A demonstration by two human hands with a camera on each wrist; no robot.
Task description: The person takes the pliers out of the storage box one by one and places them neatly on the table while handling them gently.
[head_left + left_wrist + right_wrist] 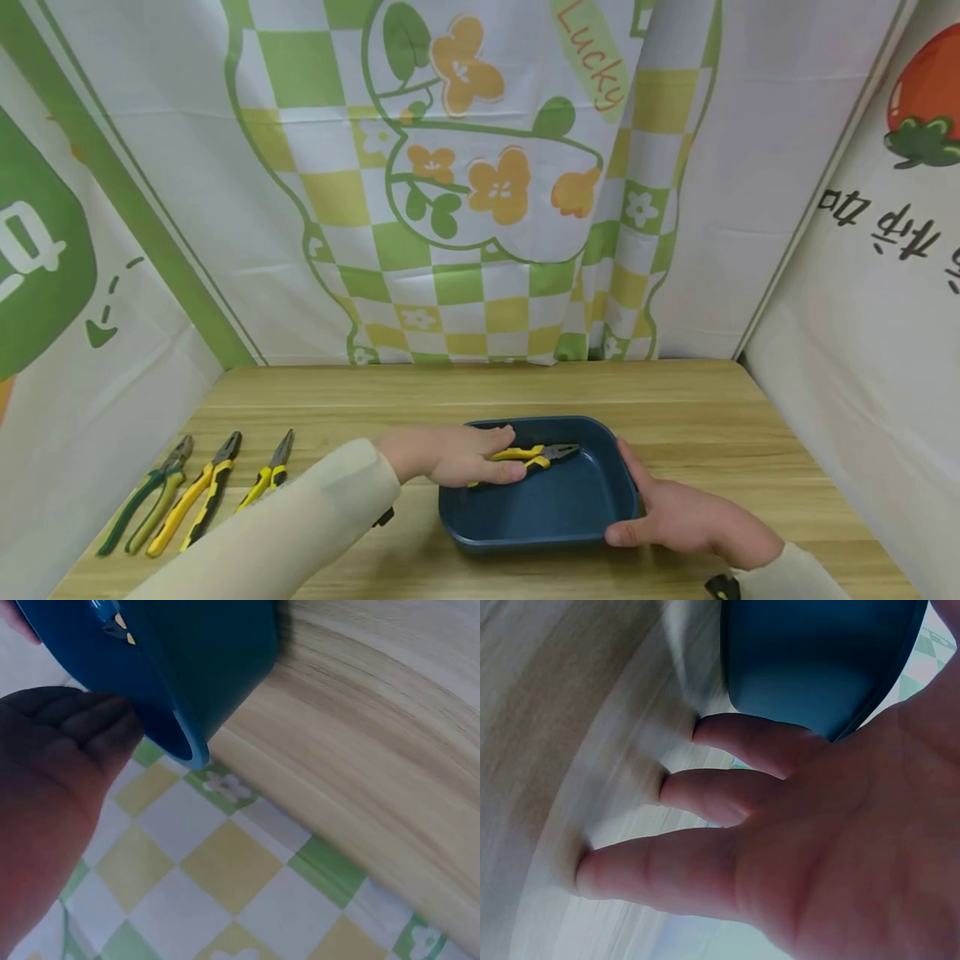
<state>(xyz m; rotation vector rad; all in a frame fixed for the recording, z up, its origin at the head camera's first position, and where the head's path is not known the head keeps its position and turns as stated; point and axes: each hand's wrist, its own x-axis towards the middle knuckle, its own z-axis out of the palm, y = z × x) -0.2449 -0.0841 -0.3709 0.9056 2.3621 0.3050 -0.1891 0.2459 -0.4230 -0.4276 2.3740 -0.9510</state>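
Observation:
A dark blue rectangular box [540, 508] sits on the wooden table. Inside it, toward the far left, lie pliers [558, 452] with yellow-and-black handles, their grey jaws pointing right. My left hand [457, 457] is over the box's left end, fingers extended above the handles and partly hiding them. In the left wrist view, that hand [56, 772] has loosely straight fingers just inside the rim. Against the box's right wall rests my right hand [686, 512], thumb at the near corner and index finger farther back. The right wrist view shows its other fingers [667, 866] straight, tips on the table.
At the table's left are green-handled pliers [146, 508], yellow-and-black pliers [198, 496] and long-nose pliers [273, 471], the last partly covered by my left sleeve [300, 517]. A patterned curtain [480, 283] hangs behind the table [360, 392], with printed cloth at both sides.

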